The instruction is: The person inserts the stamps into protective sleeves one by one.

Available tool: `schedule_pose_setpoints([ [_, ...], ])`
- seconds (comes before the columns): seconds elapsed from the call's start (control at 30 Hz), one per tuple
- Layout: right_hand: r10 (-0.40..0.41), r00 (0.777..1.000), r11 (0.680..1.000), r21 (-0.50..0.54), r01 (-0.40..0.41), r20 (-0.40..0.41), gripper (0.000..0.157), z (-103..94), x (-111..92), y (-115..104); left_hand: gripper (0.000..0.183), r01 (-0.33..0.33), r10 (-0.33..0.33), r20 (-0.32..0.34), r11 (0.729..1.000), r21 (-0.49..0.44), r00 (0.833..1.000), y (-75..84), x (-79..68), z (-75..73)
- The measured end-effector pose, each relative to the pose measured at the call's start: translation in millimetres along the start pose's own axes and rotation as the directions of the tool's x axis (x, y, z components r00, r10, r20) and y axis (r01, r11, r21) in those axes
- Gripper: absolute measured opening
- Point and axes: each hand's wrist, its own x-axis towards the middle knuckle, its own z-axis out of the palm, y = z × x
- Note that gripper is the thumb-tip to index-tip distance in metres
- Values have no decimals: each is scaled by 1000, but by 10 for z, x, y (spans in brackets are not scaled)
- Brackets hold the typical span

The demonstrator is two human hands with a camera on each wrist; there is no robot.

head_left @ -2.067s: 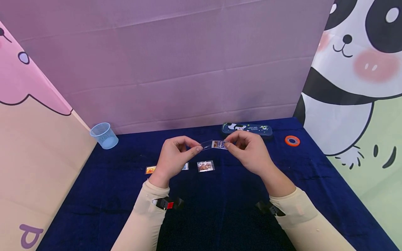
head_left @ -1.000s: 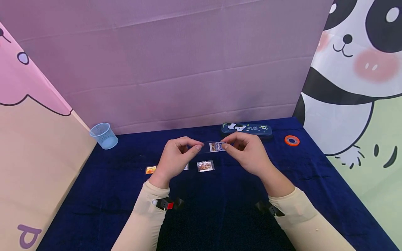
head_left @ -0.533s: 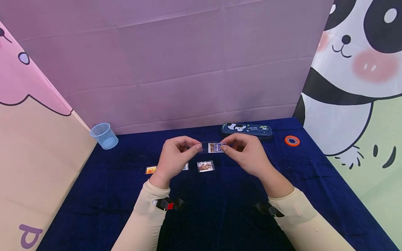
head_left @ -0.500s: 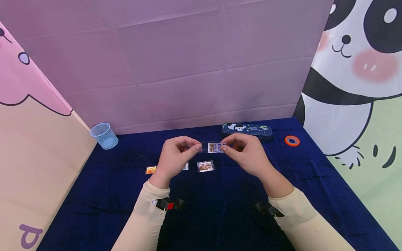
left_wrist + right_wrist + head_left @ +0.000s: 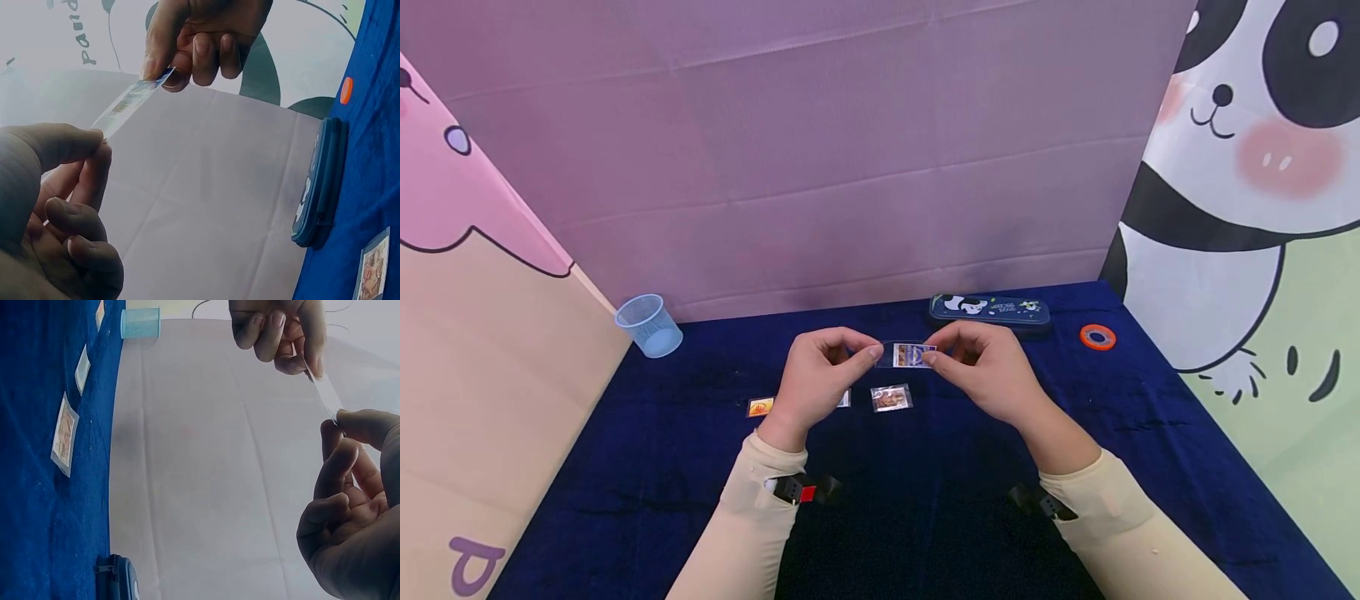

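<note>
Above the table, my left hand (image 5: pixel 822 375) pinches the left end of a clear plastic card sleeve (image 5: pixel 886 355) between thumb and forefinger. From the other side my right hand (image 5: pixel 992 371) pinches the right end of a small printed card (image 5: pixel 910 356). Most of the card's printed face overlaps the sleeve, whose left part is bare. In the left wrist view the card and sleeve (image 5: pixel 125 106) form one tilted strip between both sets of fingertips. The other fingers of each hand are loosely curled.
A sleeved brown-toned card (image 5: pixel 891 397) lies on the dark blue cloth (image 5: pixel 925 500). Further left are an orange card (image 5: pixel 760 407) and a card (image 5: pixel 82 370) partly hidden behind my left hand in the head view. Behind stand a blue mesh cup (image 5: pixel 650 327), a panda pencil case (image 5: pixel 990 310) and an orange ring (image 5: pixel 1098 337).
The card has gone from the sleeve's right end to lying well over it, moving left with my right hand. My left hand has stayed nearly still.
</note>
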Motion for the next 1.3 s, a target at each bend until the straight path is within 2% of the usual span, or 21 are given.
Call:
schedule_pose_setpoints([
  [0.3,15,1000,1000,21,-15,-22,9,-57,-2,-22,10,-15,15,-22,1000,-2,1000,-10,0,-11],
  [0.7,29,1000,999,-18,-29,-1,9,-63,-5,-7,9,-32,32,-19,999,-13,999,-28,12,-7],
  [1.3,17,1000,1000,12,-17,23,8,-35,-5,12,11,1,-1,-9,1000,-6,1000,-5,-8,7],
])
